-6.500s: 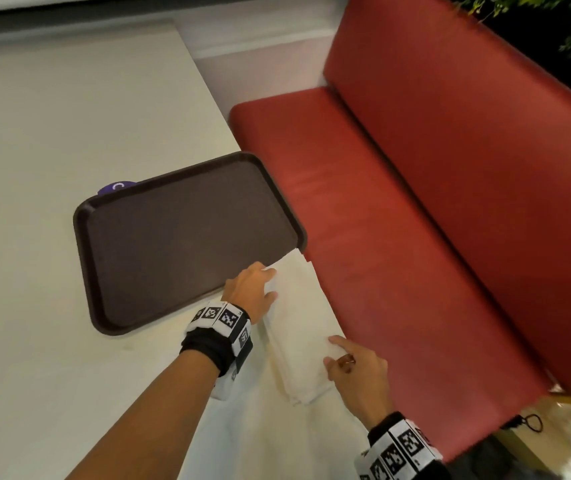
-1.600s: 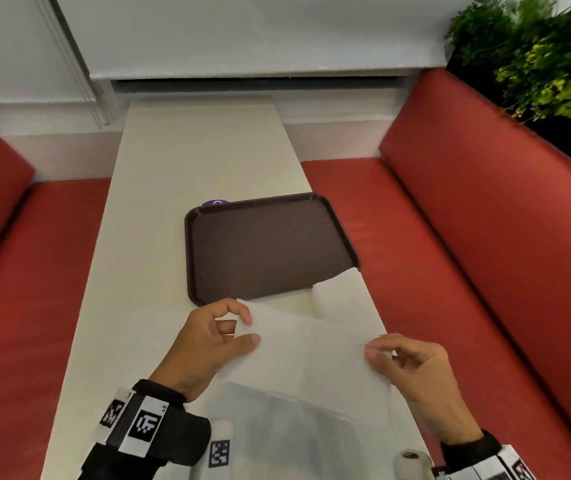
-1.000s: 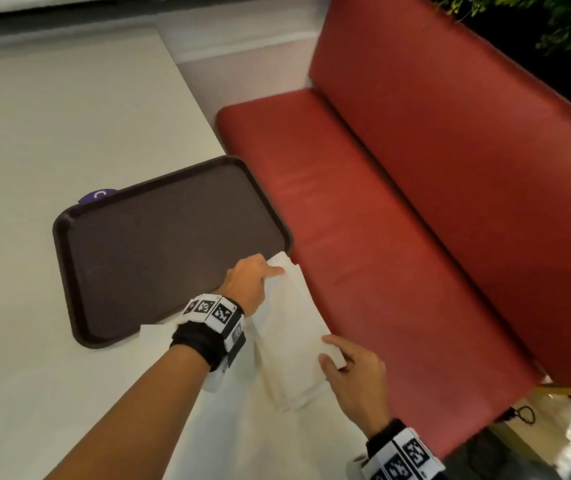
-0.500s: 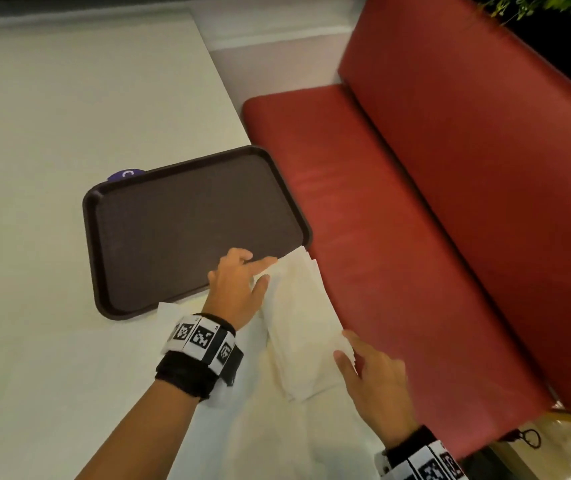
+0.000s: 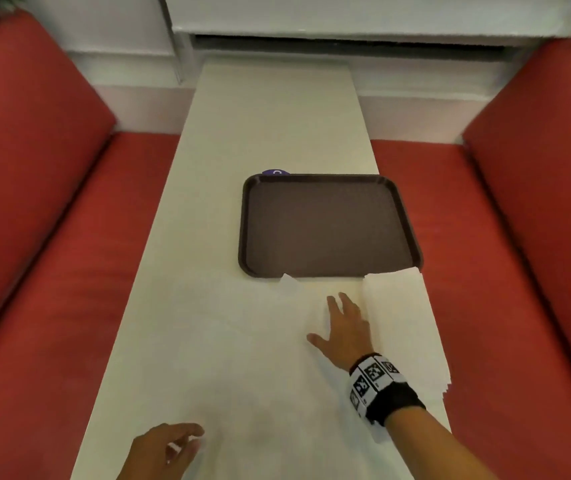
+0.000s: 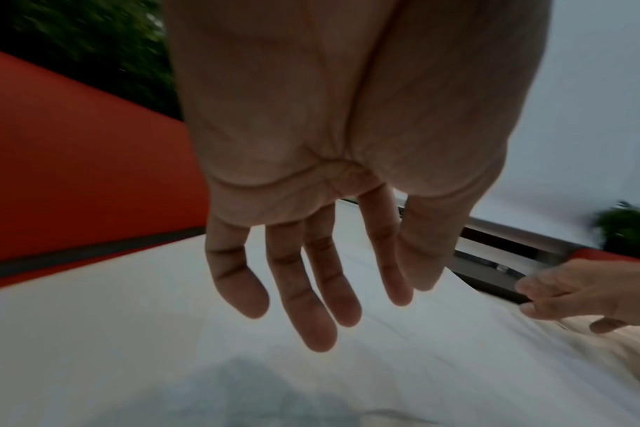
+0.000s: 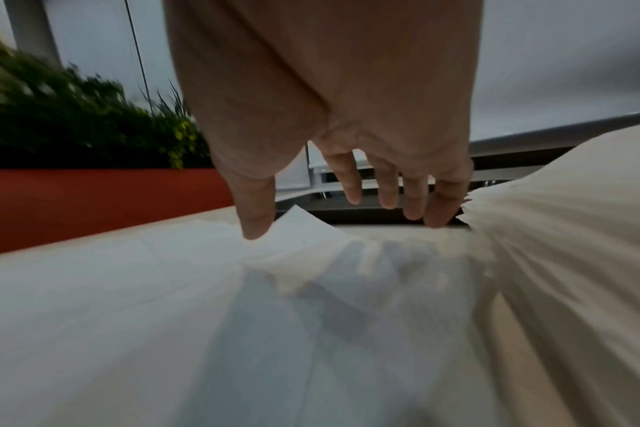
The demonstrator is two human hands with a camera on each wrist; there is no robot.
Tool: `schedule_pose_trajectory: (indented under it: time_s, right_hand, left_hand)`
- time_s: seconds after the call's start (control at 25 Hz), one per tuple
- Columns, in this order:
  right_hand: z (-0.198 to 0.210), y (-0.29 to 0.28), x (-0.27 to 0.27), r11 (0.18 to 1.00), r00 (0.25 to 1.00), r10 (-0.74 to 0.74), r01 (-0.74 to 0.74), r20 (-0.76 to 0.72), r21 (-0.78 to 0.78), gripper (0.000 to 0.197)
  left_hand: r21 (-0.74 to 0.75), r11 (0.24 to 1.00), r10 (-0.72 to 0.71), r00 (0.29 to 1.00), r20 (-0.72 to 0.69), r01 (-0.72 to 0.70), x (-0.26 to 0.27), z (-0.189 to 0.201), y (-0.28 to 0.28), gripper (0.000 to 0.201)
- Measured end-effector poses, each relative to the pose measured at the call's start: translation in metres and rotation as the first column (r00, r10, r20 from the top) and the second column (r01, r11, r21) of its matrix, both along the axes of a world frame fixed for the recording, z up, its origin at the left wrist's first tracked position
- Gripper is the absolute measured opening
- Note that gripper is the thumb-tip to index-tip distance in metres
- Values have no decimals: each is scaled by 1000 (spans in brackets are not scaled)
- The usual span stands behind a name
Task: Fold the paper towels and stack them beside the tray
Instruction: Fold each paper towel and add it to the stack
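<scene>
Right hand (image 5: 344,329) is slack, fingers spread and straight, holding nothing; it hovers low over a flat sheet (image 5: 242,358) on the table (image 5: 277,116), and whether it touches is unclear. Just right of that hand sits the stack (image 5: 402,327) of folded towels, its far edge touching the tray (image 5: 325,226) near rim, layered edges fanned in the right wrist view (image 7: 552,231). Tray is straight ahead of the fingertips, nothing on it. Ahead and left of the thumb, a lifted sheet corner (image 5: 287,282) sits against the tray rim. Left hand (image 5: 159,452) is also released, fingers loosely extended, grasping nothing, over the near end of the same sheet; left wrist view shows the fingers (image 6: 311,303) clear above paper. A purple tag (image 5: 276,172) peeks out behind the tray's far edge. Red benches (image 5: 52,220) flank the table.
</scene>
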State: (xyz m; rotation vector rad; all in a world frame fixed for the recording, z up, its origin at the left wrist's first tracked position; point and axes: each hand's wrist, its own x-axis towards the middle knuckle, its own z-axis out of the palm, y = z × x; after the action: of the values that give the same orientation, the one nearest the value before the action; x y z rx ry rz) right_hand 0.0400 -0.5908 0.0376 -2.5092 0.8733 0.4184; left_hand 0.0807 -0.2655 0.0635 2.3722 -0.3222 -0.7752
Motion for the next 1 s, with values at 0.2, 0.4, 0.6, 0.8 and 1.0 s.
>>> schedule_pose_trajectory:
  time_s: [0.2, 0.4, 0.6, 0.8, 1.0]
  right_hand:
    - [-13, -20, 43, 992, 979, 77, -94, -187, -81, 67]
    - [-12, -6, 41, 988, 986, 105, -118, -128, -96, 38]
    - [49, 3, 44, 999, 948, 44, -45, 315, -4, 22]
    - [113, -8, 51, 981, 886, 191, -186, 422, -54, 23]
    - [64, -22, 29, 992, 962, -115, 99, 249, 74, 26]
  left_hand:
    - [-45, 988, 151, 987, 56, -148, -15, 1, 71, 35]
    - [9, 990, 141, 990, 22, -142, 0, 4, 95, 51]
    - [16, 999, 41, 995, 93, -43, 16, 18, 74, 50]
    - [-101, 981, -146, 976, 160, 163, 51, 45, 13, 19]
    - [-125, 967, -202, 967, 153, 222, 64, 49, -22, 16]
